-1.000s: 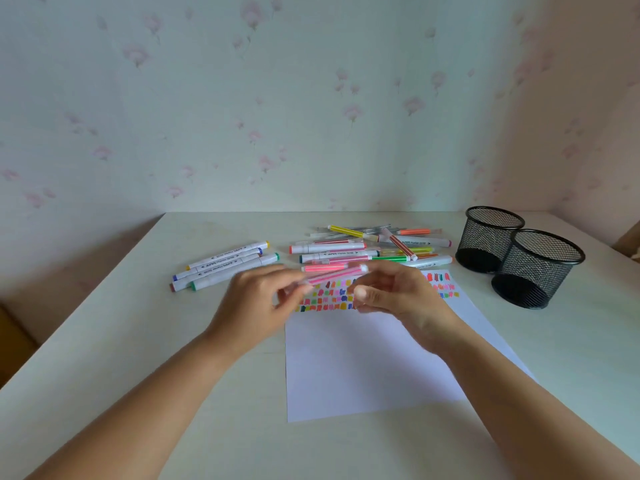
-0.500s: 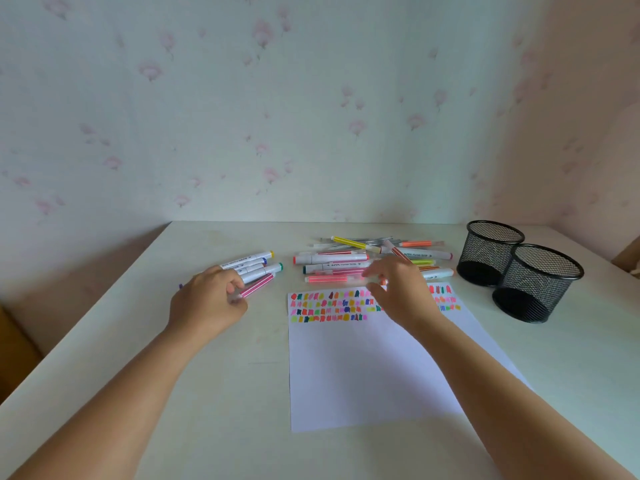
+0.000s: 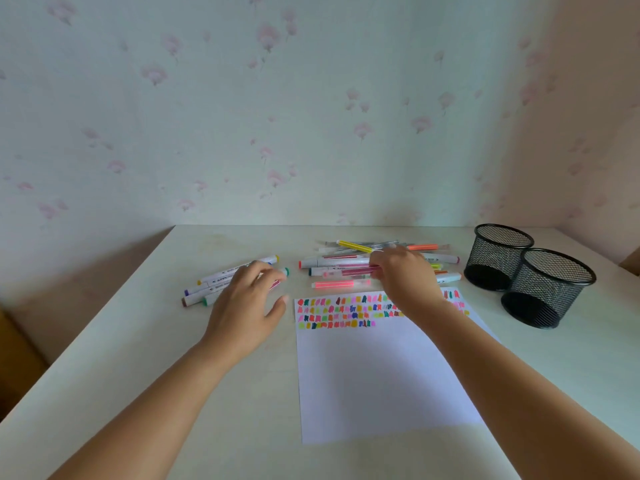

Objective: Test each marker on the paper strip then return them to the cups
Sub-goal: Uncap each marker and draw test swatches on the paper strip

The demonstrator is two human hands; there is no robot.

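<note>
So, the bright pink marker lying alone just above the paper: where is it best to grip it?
Pinch the pink marker at mid-barrel from above, thumb on the side facing the paper, fingers on the far side. It lies flat and crosswise, a small gap from the other markers behind. The left hand looks free; the right hand pinches a dark pink marker.

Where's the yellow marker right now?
In the head view, the yellow marker lies at the far edge of the marker pile, just beyond the right hand and left of the farther black mesh cup.
</note>
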